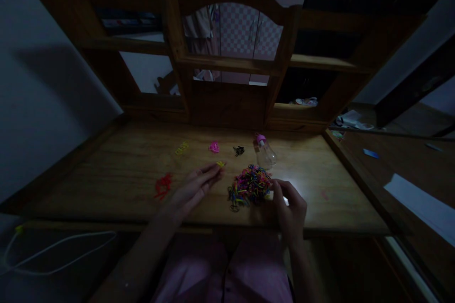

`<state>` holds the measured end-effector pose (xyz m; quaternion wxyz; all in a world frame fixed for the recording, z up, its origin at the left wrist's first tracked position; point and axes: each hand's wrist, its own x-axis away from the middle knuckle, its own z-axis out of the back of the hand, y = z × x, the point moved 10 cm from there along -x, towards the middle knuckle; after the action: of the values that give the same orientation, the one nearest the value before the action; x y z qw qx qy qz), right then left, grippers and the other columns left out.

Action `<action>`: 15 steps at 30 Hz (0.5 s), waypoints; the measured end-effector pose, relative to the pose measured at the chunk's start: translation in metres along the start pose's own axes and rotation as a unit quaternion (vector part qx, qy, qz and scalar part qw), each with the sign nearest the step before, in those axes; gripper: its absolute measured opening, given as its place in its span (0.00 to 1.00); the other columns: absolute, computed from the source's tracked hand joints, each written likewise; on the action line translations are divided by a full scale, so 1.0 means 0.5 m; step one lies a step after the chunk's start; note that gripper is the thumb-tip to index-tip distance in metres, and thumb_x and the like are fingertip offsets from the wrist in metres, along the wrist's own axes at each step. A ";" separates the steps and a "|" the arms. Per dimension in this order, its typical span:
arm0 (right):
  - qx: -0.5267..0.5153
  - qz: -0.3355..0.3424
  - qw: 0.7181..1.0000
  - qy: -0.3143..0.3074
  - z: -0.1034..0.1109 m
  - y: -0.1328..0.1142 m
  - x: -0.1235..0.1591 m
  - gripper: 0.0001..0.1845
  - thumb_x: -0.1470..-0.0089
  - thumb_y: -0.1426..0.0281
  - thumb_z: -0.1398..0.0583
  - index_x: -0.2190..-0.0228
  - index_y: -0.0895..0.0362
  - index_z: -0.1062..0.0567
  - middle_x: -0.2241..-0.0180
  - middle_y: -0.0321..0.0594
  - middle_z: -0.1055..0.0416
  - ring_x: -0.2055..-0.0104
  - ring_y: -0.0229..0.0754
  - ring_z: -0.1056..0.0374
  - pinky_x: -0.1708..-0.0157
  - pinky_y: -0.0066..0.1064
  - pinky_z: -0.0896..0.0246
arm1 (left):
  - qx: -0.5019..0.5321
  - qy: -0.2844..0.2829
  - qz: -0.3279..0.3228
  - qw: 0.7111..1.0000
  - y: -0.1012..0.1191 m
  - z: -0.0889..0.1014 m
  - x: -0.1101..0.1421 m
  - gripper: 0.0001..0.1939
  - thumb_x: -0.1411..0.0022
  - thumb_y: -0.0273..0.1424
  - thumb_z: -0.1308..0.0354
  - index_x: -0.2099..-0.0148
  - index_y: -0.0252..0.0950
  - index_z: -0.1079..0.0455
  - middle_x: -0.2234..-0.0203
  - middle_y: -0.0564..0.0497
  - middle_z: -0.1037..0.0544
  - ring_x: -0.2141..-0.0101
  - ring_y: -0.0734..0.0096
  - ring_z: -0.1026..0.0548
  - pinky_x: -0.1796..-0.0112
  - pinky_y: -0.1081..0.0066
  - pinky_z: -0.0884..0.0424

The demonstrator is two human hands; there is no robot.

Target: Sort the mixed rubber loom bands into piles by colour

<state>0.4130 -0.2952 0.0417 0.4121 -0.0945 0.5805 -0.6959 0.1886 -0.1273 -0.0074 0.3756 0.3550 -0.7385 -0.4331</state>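
My left hand [199, 186] is over the middle of the desk, its fingertips closed on a few small yellow rubber bands [221, 164]. At the right edge of a mixed heap of multicoloured rubber bands [250, 183], my right hand [289, 206] has its thumb and fingers pinched together; whatever is between them is too small to make out. Sorted by colour, smaller groups lie around: red bands [163, 186] left of my left hand, yellow bands [181, 147], pink bands [214, 147] and black bands [239, 151] farther back.
Behind the heap lies a clear bulb-shaped bottle [266, 156] with a pink cap. The wooden desk [117, 170] has a shelf unit [227, 64] along its back. On the right, a lower brown surface holds a white paper [423, 208] and a blue card [370, 153].
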 end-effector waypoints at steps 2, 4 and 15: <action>-0.006 -0.031 0.999 0.021 0.018 0.030 -0.008 0.13 0.41 0.62 0.43 0.66 0.57 0.23 0.70 0.39 0.27 0.68 0.40 0.33 0.67 0.29 0.39 | -0.169 0.073 -0.093 0.979 0.086 0.090 -0.032 0.13 0.43 0.34 0.36 0.56 0.34 0.24 0.62 0.47 0.19 0.62 0.69 0.22 0.55 0.68 0.27; -0.018 -0.061 0.997 0.035 0.028 0.054 -0.011 0.13 0.42 0.61 0.43 0.66 0.57 0.23 0.71 0.37 0.29 0.72 0.38 0.36 0.70 0.28 0.41 | -0.380 0.151 -0.161 0.898 0.169 0.166 -0.060 0.17 0.41 0.38 0.40 0.53 0.33 0.25 0.63 0.47 0.19 0.61 0.67 0.22 0.57 0.68 0.27; -0.042 -0.093 0.995 0.015 0.026 0.090 -0.010 0.15 0.42 0.59 0.42 0.65 0.58 0.23 0.74 0.36 0.31 0.74 0.38 0.37 0.72 0.27 0.42 | -0.597 0.179 -0.176 0.762 0.226 0.269 -0.160 0.10 0.43 0.33 0.39 0.60 0.34 0.23 0.65 0.46 0.20 0.64 0.61 0.24 0.58 0.63 0.32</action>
<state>0.4446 -0.3007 0.0077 0.3330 -0.1548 0.6037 -0.7076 0.0873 0.0327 0.0291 0.5540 0.2539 -0.1748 -0.7734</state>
